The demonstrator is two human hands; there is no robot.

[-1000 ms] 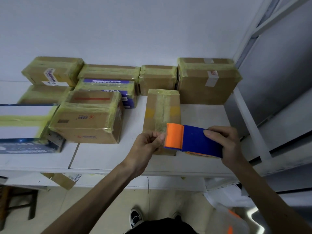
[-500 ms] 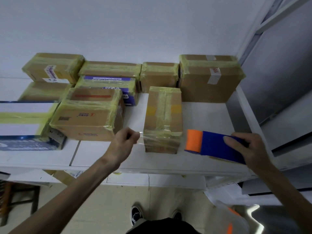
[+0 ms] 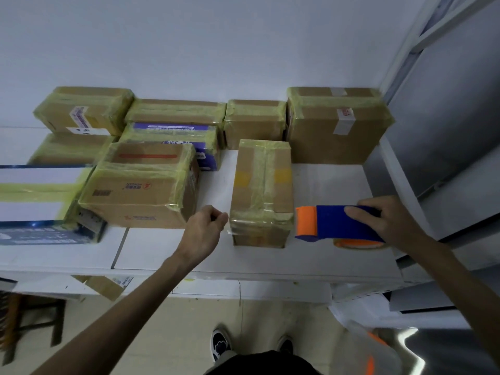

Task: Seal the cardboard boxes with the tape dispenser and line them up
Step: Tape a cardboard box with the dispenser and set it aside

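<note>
A narrow cardboard box [image 3: 261, 190] stands on the white table [image 3: 243, 261], wrapped in yellowish tape. My right hand [image 3: 384, 223] grips the blue and orange tape dispenser [image 3: 335, 224] just right of the box's near end. My left hand [image 3: 203, 231] pinches the free end of clear tape [image 3: 229, 230] just left of that end. The clear strip stretches across the box's front face between my two hands.
Several taped cardboard boxes [image 3: 140, 190] crowd the table's left and back, with a large box [image 3: 335, 125] at the back right. A white and blue carton [image 3: 38, 201] sits far left. A metal shelf frame [image 3: 400, 174] borders the right. Another box [image 3: 105, 285] lies under the table.
Both hands drew apart from in front of the box, pulling out a strip of tape. Over the last half second they moved back toward the box, laying tape over its front face.
</note>
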